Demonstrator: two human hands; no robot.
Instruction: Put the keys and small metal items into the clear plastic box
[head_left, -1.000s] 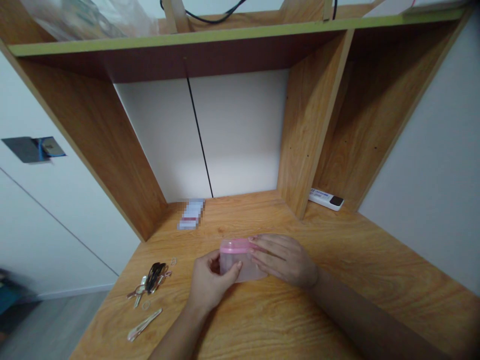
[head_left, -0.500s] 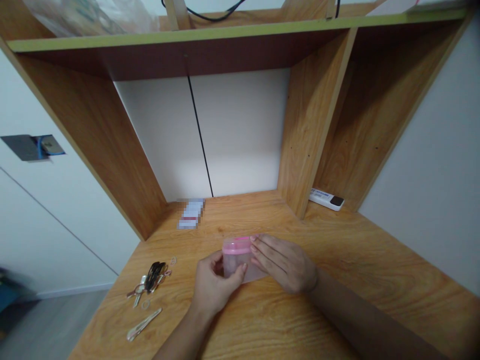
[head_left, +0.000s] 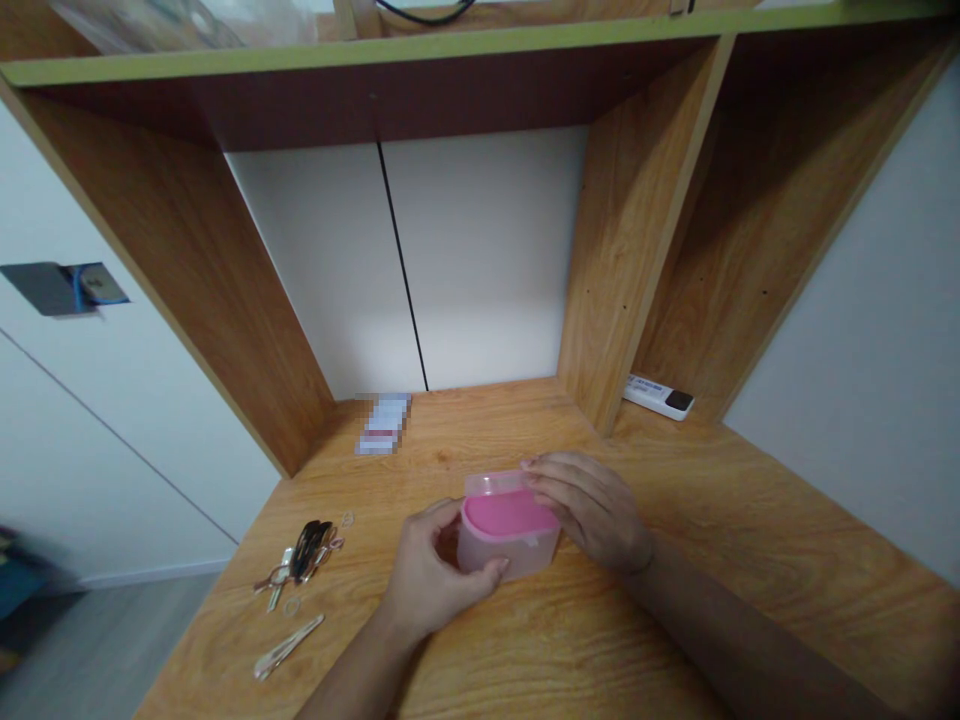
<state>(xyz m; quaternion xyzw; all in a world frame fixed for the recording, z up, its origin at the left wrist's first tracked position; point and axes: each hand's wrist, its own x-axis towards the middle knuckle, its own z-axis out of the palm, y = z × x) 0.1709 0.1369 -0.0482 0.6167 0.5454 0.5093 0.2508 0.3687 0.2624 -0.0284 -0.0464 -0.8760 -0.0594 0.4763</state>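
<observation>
The small translucent pink plastic box (head_left: 510,535) is held near the middle of the wooden tabletop (head_left: 750,560), closer to its near edge; the long axis runs left to right, roughly parallel to that edge; the solid pink top faces up, tilted toward the person. The left hand (head_left: 431,580) grips the left end, fingers curled round it; the right hand (head_left: 592,510) grips the right end, fingers closed over the rear rim. A cluster of dark hair clips (head_left: 304,555) lies near the left edge.
</observation>
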